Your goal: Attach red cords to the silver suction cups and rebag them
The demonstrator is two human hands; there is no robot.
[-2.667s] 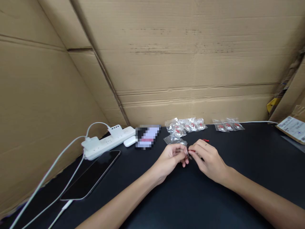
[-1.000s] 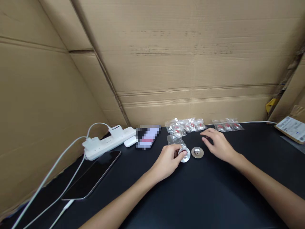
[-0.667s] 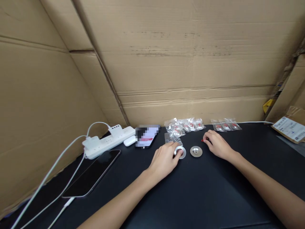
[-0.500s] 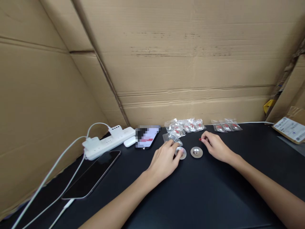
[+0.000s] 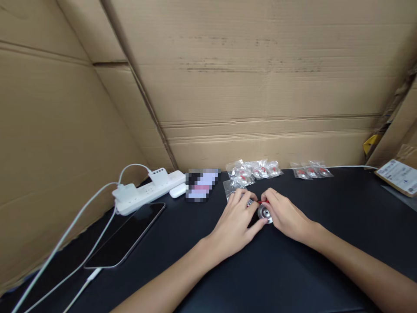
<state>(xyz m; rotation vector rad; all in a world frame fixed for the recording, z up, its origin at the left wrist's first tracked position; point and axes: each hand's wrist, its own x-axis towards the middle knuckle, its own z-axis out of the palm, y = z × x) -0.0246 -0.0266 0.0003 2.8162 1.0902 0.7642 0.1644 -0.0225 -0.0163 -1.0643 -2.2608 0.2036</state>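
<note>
Between my hands sits a small round metal disc (image 5: 265, 213) with a hollow around its central hole. My left hand (image 5: 237, 217) grips this disc, its thumb on the near rim and its fingers curled over the far left side. Under those fingers a second metal disc (image 5: 249, 202) is mostly covered. My right hand (image 5: 288, 215) is closed in a pinch on a short red cord (image 5: 262, 201), just above the first disc. Its fingertips hide part of the cord and the disc's right edge. A clear plastic bag (image 5: 230, 188) lies just beyond my left fingers.
Bagged discs with red cords (image 5: 260, 170) lie along the back, and more small bags (image 5: 312, 171) sit to their right. Left are a phone (image 5: 202, 184), a white case (image 5: 178, 191), a power strip (image 5: 146, 193), a dark tablet (image 5: 127, 237) and cables. A labelled parcel (image 5: 398, 176) stands right.
My right hand has moved left with the red cord to the right-hand disc. My left hand has shifted right, and its thumb now reaches that disc.
</note>
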